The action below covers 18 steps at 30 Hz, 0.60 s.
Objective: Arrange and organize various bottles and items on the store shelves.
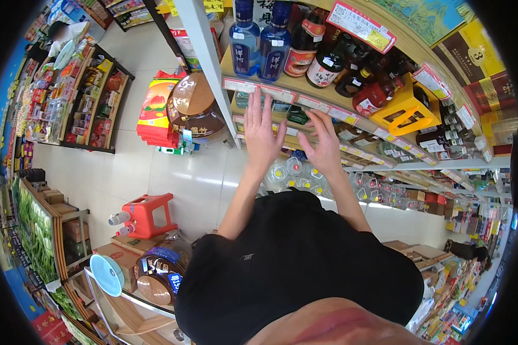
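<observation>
Both of my hands are raised before a wooden store shelf packed with bottles. My left hand (261, 129) has its fingers spread and nothing in it; its fingertips overlap the price-label strip (259, 89) on the shelf edge, and whether they touch it I cannot tell. To its right my right hand (321, 140) is held with slightly bent, parted fingers, empty, near a dark green bottle (298, 115) on the lower shelf. Above the hands stand blue glass bottles (274, 51), a dark bottle with a red label (302, 47) and a dark bottle with a white label (323, 69).
A yellow bottle carrier (408, 108) sits farther right on the shelf. Large clear jugs (293, 166) stand under the shelves. Left of the white shelf post (207, 47) are a big brown jar (198, 108) and red packages (155, 112). A red stool (149, 215) stands lower left.
</observation>
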Available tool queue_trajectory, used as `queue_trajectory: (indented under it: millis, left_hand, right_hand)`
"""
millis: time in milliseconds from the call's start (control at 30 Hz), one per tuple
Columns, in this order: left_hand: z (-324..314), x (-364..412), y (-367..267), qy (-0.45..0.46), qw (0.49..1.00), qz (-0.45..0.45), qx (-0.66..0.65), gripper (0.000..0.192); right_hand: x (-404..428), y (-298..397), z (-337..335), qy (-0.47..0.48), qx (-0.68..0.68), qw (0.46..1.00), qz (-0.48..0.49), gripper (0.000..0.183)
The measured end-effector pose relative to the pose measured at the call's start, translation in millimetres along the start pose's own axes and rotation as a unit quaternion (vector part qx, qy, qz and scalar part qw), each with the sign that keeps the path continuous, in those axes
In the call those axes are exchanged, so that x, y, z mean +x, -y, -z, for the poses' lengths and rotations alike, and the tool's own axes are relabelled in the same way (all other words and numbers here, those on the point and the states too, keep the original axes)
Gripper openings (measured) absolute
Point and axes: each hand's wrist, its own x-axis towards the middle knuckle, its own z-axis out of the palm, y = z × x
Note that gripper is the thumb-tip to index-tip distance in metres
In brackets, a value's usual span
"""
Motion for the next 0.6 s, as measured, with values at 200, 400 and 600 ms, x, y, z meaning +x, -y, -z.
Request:
queue_trajectory:
  millis: [200,400,600]
  left_hand:
    - [-16,-2,-6,-0.008,1.000,0.020,-0.006,0.091]
    - [-33,-6,-3,-0.024,1.000,0.005,0.013,0.097]
    - [-47,-12,-16,-0.021,0.999,-0.025,0.044,0.097]
  right_hand:
    - [-42,-35,34,-0.039,-0.010,0.998,-0.050,0.041]
    - [-104,-67,113,-0.141,-0.120,0.968,-0.171,0.030]
    - [-186,-85,188,-0.318,-0.216,0.896,-0.222,0.024]
